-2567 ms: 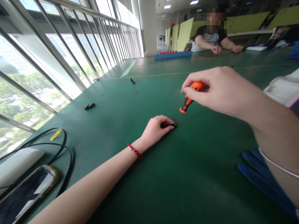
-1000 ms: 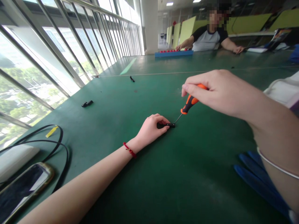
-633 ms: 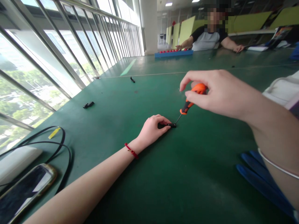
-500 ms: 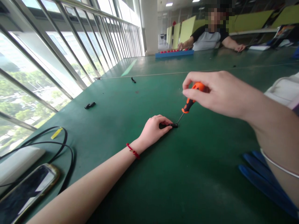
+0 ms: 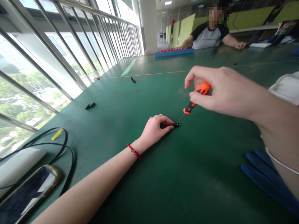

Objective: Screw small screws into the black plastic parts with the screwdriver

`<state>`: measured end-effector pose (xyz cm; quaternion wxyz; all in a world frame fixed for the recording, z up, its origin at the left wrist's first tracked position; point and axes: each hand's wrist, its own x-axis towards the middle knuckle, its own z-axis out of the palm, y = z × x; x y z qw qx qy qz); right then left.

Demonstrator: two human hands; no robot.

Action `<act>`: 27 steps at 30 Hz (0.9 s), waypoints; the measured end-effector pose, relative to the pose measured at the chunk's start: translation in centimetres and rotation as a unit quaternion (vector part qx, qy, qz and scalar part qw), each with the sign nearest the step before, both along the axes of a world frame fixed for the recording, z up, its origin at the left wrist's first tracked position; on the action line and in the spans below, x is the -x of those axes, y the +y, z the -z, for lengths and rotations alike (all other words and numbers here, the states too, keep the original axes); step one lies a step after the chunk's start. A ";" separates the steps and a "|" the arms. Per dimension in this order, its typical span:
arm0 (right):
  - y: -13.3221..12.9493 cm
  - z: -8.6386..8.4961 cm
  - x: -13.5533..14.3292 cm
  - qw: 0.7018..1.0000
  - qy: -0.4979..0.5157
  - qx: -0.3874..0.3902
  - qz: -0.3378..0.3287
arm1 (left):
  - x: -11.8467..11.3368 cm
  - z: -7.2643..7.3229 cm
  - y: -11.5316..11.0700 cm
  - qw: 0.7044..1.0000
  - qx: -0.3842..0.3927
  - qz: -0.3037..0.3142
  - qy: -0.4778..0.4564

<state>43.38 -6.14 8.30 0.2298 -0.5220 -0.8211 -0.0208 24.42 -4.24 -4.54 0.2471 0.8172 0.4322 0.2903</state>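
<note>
My left hand [image 5: 157, 127] pinches a small black part [image 5: 174, 125] against the green table [image 5: 144, 102]; its kind is too small to make out. My right hand [image 5: 217, 88] grips an orange and black screwdriver [image 5: 192, 101], which leans up to the right. The shaft's tip meets the right end of the black part. My right forefinger is raised off the handle, while the thumb stays against it; the other fingers are partly hidden behind the handle.
Two more small black pieces lie farther off, one at left [image 5: 90, 105] and one beyond [image 5: 133, 80]. A phone [image 5: 30, 193] and a black cable [image 5: 66, 137] are at lower left. Blue gloves [image 5: 263, 174] lie under my right forearm. A person [image 5: 210, 35] sits across by a blue rack [image 5: 174, 53].
The right forefinger has lifted away from the handle, and that hand has shifted slightly right. The screwdriver leans a little more. My left hand keeps its pinch.
</note>
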 end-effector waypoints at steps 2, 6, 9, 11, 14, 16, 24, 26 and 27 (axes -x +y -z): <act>0.0 0.1 0.1 1.000 0.014 -0.002 -0.016 | 0.0 0.0 0.0 1.000 -0.006 0.001 0.001; 0.0 0.1 0.0 1.000 0.002 0.009 -0.003 | 0.0 0.0 0.0 1.000 -0.012 0.000 0.004; -0.2 -0.1 0.0 1.000 -0.007 0.009 0.005 | 0.0 0.0 0.0 1.000 -0.014 -0.002 0.005; -0.4 -0.2 0.1 1.000 -0.011 0.000 0.001 | -0.1 0.0 0.0 1.000 -0.015 -0.001 0.004; -0.5 -0.2 0.3 1.000 -0.019 0.012 0.002 | -0.1 -0.1 -0.1 1.000 -0.013 -0.001 0.005; -0.5 -0.2 0.2 1.000 -0.009 0.023 0.012 | 0.0 -0.1 -0.1 1.000 -0.012 -0.002 0.006; -0.1 0.2 0.0 1.000 0.006 -0.011 -0.015 | -0.1 0.1 0.0 1.000 -0.020 0.004 -0.001; -0.2 0.2 0.1 1.000 0.008 -0.019 -0.005 | -0.1 0.1 0.0 1.000 -0.017 0.004 -0.002; -0.1 0.2 0.2 1.000 0.007 -0.022 -0.005 | -0.1 0.1 0.0 1.000 -0.013 0.003 -0.002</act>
